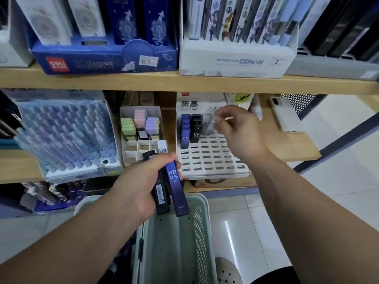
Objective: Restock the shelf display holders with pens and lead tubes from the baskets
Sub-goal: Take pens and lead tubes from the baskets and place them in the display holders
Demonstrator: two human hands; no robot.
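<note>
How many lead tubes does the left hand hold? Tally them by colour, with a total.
Gripped in the left hand:
Blue lead tube: 1
Black lead tube: 1
White lead tube: 1
Total: 3 visible; the hand may hide more.

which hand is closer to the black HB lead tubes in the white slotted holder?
Right. The right hand sits just right of the black HB lead tubes, over the white slotted holder. The left hand is lower-left, gripping spare tubes above the pale green basket.

White phone [284, 115] far rt — pastel erasers [140, 125] in divided box [158, 111], ctr.
</note>
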